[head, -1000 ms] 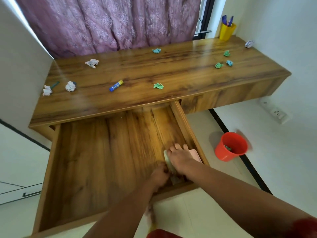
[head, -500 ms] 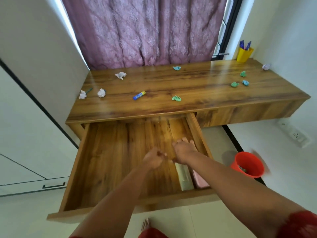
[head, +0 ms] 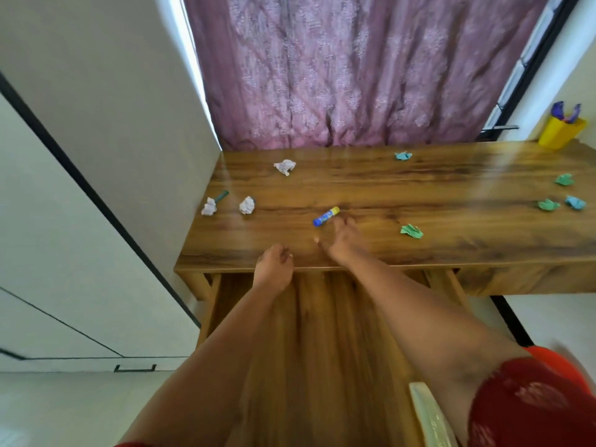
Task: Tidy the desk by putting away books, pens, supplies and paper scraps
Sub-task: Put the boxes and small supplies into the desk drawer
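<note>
We stretch our right hand [head: 342,243] over the tabletop [head: 419,195], arm nearly straight, fingers [head: 338,224] spread and relaxed, holding nothing. Their tips lie just beside the blue and yellow glue stick [head: 326,216]; whether they touch it we cannot tell. Our left hand [head: 272,269] hovers at the front edge of the tabletop above the open drawer [head: 309,333], fingers loosely curled and empty. Right of the right fingers lies a green paper scrap [head: 412,231]; left of the left fingers sit two white crumpled scraps [head: 247,205]. A pale book [head: 429,414] lies in the drawer under our right forearm.
</note>
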